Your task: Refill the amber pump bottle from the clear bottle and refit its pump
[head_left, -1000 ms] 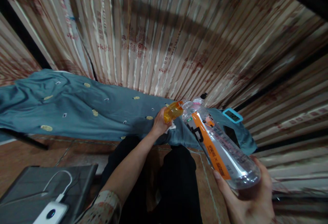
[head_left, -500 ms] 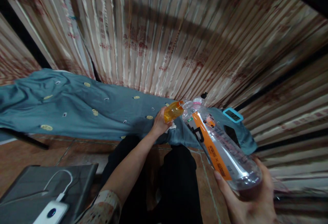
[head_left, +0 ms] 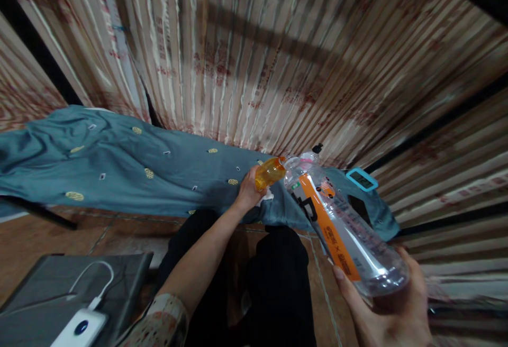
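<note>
My left hand (head_left: 248, 191) is closed around a small amber bottle (head_left: 270, 173), tilted with its mouth up to the right. My right hand (head_left: 391, 310) grips the base of a large clear plastic bottle (head_left: 341, 230) with an orange and grey label. That bottle tilts down toward the left, its neck at the mouth of the amber bottle. Whether the two rims touch I cannot tell. Something white, like a tissue (head_left: 267, 195), lies just below the left hand. Behind the big bottle's neck stands a clear container with a black top (head_left: 316, 148).
A teal cloth with yellow pineapple prints (head_left: 130, 167) covers the low surface ahead. To the right lie a blue-framed digital clock (head_left: 361, 179) and a dark flat phone-like object (head_left: 359, 209). A white power bank (head_left: 81, 328) with a cable rests on a grey seat (head_left: 47, 283). Striped curtains (head_left: 238, 61) hang behind.
Both hands keep the bottles mouth to mouth, with hardly any movement. The clear bottle's base has shifted very slightly to the right, along with a small shift of the whole view.
</note>
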{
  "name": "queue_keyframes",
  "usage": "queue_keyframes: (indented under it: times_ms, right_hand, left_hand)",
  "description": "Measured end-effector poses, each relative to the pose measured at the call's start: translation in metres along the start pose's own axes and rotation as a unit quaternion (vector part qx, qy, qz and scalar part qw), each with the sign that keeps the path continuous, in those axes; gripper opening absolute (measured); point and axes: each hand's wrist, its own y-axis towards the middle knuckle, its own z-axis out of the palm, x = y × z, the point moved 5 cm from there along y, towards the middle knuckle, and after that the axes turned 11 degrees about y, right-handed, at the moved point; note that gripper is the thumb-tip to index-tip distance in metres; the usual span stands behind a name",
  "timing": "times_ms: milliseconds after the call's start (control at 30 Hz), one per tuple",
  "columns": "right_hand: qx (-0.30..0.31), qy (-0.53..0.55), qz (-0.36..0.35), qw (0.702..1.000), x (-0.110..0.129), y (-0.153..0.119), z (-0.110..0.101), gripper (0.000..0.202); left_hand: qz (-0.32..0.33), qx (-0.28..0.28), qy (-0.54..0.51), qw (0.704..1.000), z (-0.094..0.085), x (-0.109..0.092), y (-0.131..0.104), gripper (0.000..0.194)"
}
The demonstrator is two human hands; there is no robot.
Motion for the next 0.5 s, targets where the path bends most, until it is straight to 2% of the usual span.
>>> queue_keyframes:
  times_ms: [267, 400, 500]
  right_hand:
    - [0.0, 0.016, 0.009, 1.0, -0.0024, -0.0015, -0.0004, 0.112]
    - [0.005, 0.001, -0.022, 1.0, 0.0001, -0.0008, -0.0013, 0.107]
    - [0.011, 0.012, -0.016, 1.0, -0.0025, -0.0008, -0.0012, 0.108]
  left_hand:
    - [-0.001, -0.009, 0.006, 1.0, 0.0013, 0.0005, 0.0009, 0.072]
    - [-0.007, -0.004, 0.015, 1.0, 0.0021, 0.0013, 0.0008, 0.073]
    - [-0.005, -0.002, 0.015, 1.0, 0.0025, 0.002, 0.0004, 0.074]
